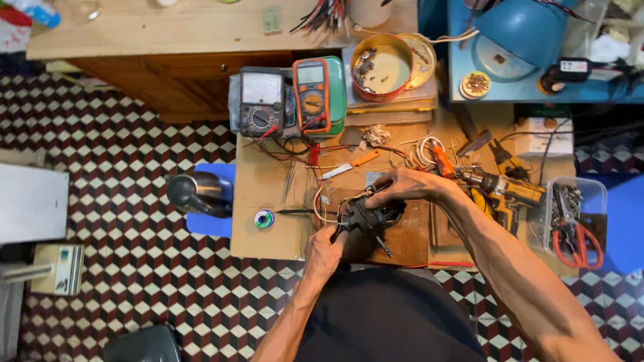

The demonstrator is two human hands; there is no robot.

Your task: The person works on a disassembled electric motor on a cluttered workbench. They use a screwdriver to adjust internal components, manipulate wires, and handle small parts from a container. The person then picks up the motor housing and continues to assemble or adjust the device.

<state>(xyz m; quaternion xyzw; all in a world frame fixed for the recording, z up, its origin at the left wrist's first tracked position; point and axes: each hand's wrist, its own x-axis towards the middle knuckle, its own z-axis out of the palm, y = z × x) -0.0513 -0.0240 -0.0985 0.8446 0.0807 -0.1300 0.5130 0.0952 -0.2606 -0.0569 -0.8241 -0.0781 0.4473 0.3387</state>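
My left hand [326, 251] grips the near end of a small black wired part [369, 216] over the middle of a low wooden workbench [261, 228]. My right hand [402, 186] closes on the far side of the same part, fingers curled over its top. Thin wires run from the part toward the two meters at the back. A dark probe or screwdriver [384, 247] pokes out below the part.
Two multimeters [288, 100] stand at the bench's back, beside a red tin [382, 67] of small parts. A cordless drill [503, 191] and pliers lie right, with scissors [578, 245] in a clear box. A solder spool [263, 218] and a steel kettle [199, 193] are left.
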